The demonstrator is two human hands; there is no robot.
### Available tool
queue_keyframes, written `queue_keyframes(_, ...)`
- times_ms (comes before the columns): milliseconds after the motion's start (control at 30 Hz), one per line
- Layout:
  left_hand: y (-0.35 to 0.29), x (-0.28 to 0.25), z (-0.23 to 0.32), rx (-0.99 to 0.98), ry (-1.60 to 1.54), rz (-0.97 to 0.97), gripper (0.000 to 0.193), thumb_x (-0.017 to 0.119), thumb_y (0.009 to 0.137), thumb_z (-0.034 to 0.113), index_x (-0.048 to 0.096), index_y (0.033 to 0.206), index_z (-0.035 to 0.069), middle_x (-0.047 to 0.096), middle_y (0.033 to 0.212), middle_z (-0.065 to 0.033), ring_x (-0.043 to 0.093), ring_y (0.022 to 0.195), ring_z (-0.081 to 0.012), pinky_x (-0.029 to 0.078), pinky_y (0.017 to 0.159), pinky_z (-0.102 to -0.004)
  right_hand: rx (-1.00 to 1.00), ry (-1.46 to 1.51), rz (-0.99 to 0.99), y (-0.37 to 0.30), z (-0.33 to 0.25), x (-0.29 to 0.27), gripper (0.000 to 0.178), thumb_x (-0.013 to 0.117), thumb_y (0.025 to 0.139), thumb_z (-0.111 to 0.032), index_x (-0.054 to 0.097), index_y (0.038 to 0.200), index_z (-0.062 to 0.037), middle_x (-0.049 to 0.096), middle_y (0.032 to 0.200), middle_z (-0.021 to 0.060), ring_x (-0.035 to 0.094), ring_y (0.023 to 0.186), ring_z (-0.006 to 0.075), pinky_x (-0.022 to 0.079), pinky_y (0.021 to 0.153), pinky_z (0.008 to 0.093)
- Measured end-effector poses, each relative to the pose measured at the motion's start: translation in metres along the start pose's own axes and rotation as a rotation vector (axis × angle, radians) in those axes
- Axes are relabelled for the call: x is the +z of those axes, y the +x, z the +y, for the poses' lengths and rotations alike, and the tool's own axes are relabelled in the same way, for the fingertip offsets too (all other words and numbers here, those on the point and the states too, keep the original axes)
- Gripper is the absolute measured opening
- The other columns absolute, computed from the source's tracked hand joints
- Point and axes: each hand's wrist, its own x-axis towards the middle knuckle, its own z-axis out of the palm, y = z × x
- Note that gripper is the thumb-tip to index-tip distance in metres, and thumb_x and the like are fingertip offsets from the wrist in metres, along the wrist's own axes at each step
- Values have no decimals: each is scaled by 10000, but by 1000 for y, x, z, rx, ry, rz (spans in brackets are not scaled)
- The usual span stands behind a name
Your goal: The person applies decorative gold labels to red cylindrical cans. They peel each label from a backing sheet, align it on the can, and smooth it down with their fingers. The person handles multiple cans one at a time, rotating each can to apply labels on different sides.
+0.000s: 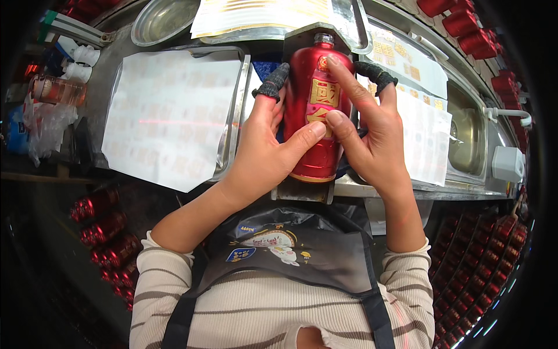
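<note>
A glossy red bottle (318, 156) lies on a metal stand (288, 191) straight in front of me, its neck pointing away. Large gold character labels (324, 93) run down its face, with a small round gold emblem near the shoulder. My left hand (260, 150) grips the bottle's left side, thumb pressed on the lower gold label. From the right, my right hand (381, 142) holds it too: the index fingertip touches the emblem and the thumb rests on the lower label. Black finger covers sit on one finger of each hand.
White sheets with faint gold labels lie on a tray (242, 75) at left and on the counter at right (427, 139). Behind are a metal bowl (145, 26) and a gold-striped sheet (261, 17). A sink (472, 139) stands far right. Red bottles (482, 262) are stacked below.
</note>
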Motion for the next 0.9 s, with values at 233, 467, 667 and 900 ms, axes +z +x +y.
queue_keyframes(233,1,4,-1,25,-3,21,535,741,896,107,395,1278,-35,535,1300,-175,548,1218,-214,457,1040,-357,12,-67,-30,4,2,1,563,723,866,-360,587,1404,-264,613,922,211,503,743,300,495,669,356)
queue_keyframes(467,0,5,0,58,21,8,558,729,903,91,386,1323,-37,538,1301,-168,544,1221,-205,454,1045,-359,58,-37,-84,3,-3,-2,589,695,867,-241,559,1434,-159,693,1105,105,414,819,234,438,811,322)
queue_keyframes(667,1,7,2,19,11,17,541,737,898,101,398,1294,-40,555,1278,-180,561,1203,-207,466,1029,-365,70,-36,-60,4,0,-1,579,726,863,-336,575,1417,-264,627,959,199,513,785,301,508,712,365)
queue_keyframes(900,2,1,2,-30,66,-22,629,700,910,64,322,1399,-48,439,1444,-207,485,1316,-231,420,1095,-366,94,97,-36,4,2,-3,626,721,879,-274,517,1464,-186,624,998,197,557,778,225,511,695,327)
